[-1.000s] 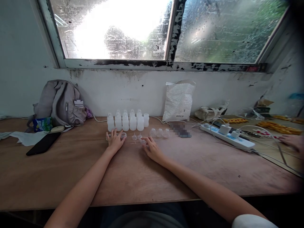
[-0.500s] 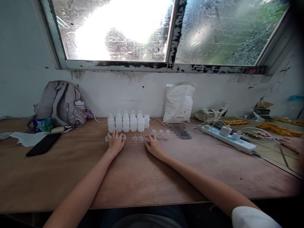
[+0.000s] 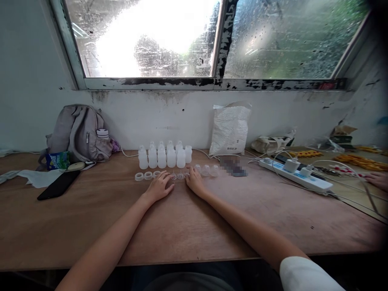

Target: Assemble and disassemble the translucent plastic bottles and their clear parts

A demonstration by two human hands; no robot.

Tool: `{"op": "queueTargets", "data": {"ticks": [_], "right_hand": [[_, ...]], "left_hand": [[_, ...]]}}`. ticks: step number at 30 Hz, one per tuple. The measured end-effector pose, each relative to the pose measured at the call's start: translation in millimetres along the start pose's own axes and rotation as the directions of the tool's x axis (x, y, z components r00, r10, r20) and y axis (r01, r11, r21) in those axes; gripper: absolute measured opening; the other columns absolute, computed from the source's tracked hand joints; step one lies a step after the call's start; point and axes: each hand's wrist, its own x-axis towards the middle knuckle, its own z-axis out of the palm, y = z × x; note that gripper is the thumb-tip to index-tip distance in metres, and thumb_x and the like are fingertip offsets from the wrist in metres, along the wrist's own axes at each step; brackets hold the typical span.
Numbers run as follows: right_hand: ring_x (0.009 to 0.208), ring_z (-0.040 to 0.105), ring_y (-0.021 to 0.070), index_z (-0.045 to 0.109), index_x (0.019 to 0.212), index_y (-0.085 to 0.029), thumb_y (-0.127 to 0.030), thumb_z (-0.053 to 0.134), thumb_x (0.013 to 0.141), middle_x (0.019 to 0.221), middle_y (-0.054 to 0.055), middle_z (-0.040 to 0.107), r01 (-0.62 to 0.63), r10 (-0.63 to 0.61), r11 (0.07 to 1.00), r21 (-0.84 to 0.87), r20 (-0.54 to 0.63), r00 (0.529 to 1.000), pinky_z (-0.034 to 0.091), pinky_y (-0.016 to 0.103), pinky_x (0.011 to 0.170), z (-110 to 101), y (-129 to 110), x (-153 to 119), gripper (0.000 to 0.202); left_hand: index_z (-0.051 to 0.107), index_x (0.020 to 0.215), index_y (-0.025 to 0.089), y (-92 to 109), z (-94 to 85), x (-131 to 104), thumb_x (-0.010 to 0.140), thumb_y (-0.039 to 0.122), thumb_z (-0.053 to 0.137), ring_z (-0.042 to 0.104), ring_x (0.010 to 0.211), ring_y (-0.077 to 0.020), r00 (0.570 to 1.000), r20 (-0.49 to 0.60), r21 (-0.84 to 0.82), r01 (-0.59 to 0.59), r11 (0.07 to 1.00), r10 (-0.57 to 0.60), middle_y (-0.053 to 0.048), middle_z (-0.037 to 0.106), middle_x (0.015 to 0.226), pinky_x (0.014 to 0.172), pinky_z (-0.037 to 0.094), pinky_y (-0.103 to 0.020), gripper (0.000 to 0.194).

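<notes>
Several white translucent bottles [image 3: 162, 159] stand in rows near the wall. In front of them lie white rings [image 3: 139, 176] and small clear teats [image 3: 180, 176]. My left hand [image 3: 160, 186] rests over the right end of the rings, its fingers apart and reaching toward the teats. Beside the teats, on their right, is my right hand [image 3: 194, 180], fingers spread and fingertips at the rightmost one; nothing is seen held in it. Clear caps [image 3: 206, 170] sit just right of my right hand.
On the left are a grey backpack [image 3: 79, 133], a black phone [image 3: 58, 185] and a tissue [image 3: 41, 177]. A white plastic bag [image 3: 230, 128] leans on the wall. To the right, a power strip [image 3: 295, 174] with cables; another person's hand [image 3: 377, 179] shows at the far right.
My left hand has moved right from the rings toward the teats, uncovering the rings. My right hand has shifted slightly, its fingertips now by a teat. The view has shifted a little.
</notes>
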Motion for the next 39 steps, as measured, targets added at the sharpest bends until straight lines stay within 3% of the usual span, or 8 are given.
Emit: {"op": "queueTargets", "data": {"ticks": [5, 9, 16, 39], "right_hand": [[0.093, 0.048, 0.0216, 0.040, 0.111, -0.011, -0.016, 0.040, 0.077, 0.100, 0.013, 0.052, -0.011, 0.011, 1.000, 0.023, -0.022, 1.000, 0.037, 0.031, 0.081, 4, 4, 1, 0.034], [0.091, 0.049, 0.0228, 0.041, 0.108, -0.011, -0.015, 0.041, 0.075, 0.097, 0.014, 0.053, -0.017, 0.018, 0.999, 0.036, -0.025, 1.000, 0.038, 0.033, 0.080, 7, 6, 3, 0.034], [0.086, 0.050, 0.0219, 0.043, 0.104, -0.012, -0.012, 0.039, 0.073, 0.094, 0.013, 0.052, -0.019, 0.020, 0.999, 0.050, -0.039, 0.999, 0.039, 0.032, 0.077, 9, 8, 3, 0.031], [0.080, 0.051, 0.0161, 0.047, 0.094, -0.014, -0.014, 0.042, 0.075, 0.088, 0.007, 0.055, 0.078, -0.077, 0.984, 0.157, -0.012, 0.997, 0.039, 0.028, 0.073, 9, 7, 6, 0.020]], "left_hand": [[0.035, 0.125, 0.028, 9, 7.4, 3, 0.080, 0.055, 0.031, 0.024, 0.125, -0.0228, 0.978, 0.203, -0.063, 0.065, 0.996, -0.050, -0.005, 0.031, 0.135, 0.101, 0.021, -0.041, 0.052], [0.031, 0.129, 0.028, 9, 9.9, 6, 0.079, 0.059, 0.025, 0.020, 0.127, -0.0227, 0.955, 0.282, -0.057, 0.117, 0.991, -0.097, -0.005, 0.025, 0.139, 0.102, 0.017, -0.040, 0.059], [0.029, 0.130, 0.021, 9, 10.1, 6, 0.080, 0.060, 0.021, 0.018, 0.128, -0.0226, 0.949, 0.288, -0.043, 0.149, 0.988, -0.131, -0.009, 0.025, 0.139, 0.103, 0.016, -0.038, 0.064], [0.030, 0.129, 0.021, 8, 14.6, 3, 0.080, 0.059, 0.020, 0.021, 0.126, -0.0251, 0.947, 0.244, -0.024, 0.223, 0.975, -0.210, -0.011, 0.027, 0.137, 0.101, 0.018, -0.040, 0.062]]}}
